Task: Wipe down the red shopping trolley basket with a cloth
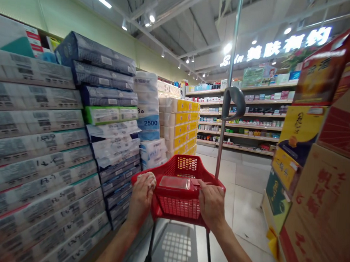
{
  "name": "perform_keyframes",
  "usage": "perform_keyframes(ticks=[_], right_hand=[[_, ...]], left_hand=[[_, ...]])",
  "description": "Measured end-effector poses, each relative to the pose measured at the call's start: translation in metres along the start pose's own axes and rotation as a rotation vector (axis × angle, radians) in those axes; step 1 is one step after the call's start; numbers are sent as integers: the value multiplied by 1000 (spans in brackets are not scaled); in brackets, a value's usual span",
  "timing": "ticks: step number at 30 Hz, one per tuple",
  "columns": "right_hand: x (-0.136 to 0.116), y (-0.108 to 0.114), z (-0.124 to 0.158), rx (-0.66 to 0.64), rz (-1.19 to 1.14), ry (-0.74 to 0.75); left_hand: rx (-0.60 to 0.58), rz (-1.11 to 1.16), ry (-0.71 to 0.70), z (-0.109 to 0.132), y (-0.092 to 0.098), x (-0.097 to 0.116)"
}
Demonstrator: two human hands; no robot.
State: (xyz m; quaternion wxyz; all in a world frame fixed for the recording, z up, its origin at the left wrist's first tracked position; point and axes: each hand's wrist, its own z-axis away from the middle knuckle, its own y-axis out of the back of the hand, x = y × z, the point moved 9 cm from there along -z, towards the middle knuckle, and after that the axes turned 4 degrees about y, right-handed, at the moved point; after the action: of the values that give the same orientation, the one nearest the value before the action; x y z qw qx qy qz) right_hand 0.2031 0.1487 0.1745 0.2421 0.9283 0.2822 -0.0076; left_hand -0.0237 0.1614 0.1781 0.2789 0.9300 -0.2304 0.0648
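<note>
A red plastic shopping cart [185, 207] stands in front of me, with lattice walls and dark legs. On the left end of its handle [174, 183] rests my left hand [142, 190], closed on a crumpled white cloth [150, 179] against the bar. My right hand [212, 201] is wrapped round the right end of the handle. A metal pole [233, 51] with a grey loop grip [235, 104] rises upright from the cart's right side. Little of the basket's inside shows.
Tall stacks of wrapped paper packs [35, 153] line the left side. Cartons [322, 213] are piled on the right, close to the aisle. Tiled floor [247, 216] runs between them toward stocked shelves [244, 126]. At the bottom left edge is a blurred orange shape.
</note>
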Motion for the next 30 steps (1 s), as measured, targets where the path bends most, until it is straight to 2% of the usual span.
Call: perform_keyframes(ticks=[2, 5, 7, 8, 9, 10, 12, 13, 14, 15, 16, 20, 22, 24, 27, 28, 30], right_hand=[[1, -2, 0, 28, -16, -5], [6, -3, -1, 55, -25, 6], [12, -2, -1, 58, -42, 22], [16, -2, -1, 56, -54, 25], [20, -1, 0, 56, -68, 24], [24, 0, 0, 54, -80, 19], [33, 1, 2, 56, -91, -1], [37, 1, 2, 63, -90, -9], [41, 1, 3, 73, -85, -17], [44, 1, 4, 88, -77, -25], [47, 2, 4, 104, -69, -33], [54, 1, 4, 132, -58, -62], [54, 1, 3, 132, -66, -90], [51, 3, 3, 138, -81, -117], [42, 5, 4, 126, -103, -129], [38, 6, 4, 115, -106, -127], [32, 9, 3, 96, -97, -125]], left_hand=[[-35, 19, -54, 0, -15, 31], [-111, 57, -259, -2, -47, 106], [-135, 68, -307, -7, -57, 128], [-149, 76, -308, -9, -57, 127], [-158, 80, -282, -13, -55, 117], [-170, 82, -250, -16, -52, 101], [-123, 46, -77, -25, -40, 56], [-104, 28, -23, -28, -37, 39], [-112, 21, -11, -29, -40, 32], [-94, 20, -27, -31, -43, 34], [-83, 24, -69, -31, -49, 45], [-105, 106, -373, -18, -80, 130], [-110, 132, -414, -14, -81, 141], [-116, 139, -382, -16, -70, 118], [-67, 57, -214, -25, -44, 44], [-65, 30, -190, -24, -38, 25], [-35, 2, -173, -20, -30, 10]])
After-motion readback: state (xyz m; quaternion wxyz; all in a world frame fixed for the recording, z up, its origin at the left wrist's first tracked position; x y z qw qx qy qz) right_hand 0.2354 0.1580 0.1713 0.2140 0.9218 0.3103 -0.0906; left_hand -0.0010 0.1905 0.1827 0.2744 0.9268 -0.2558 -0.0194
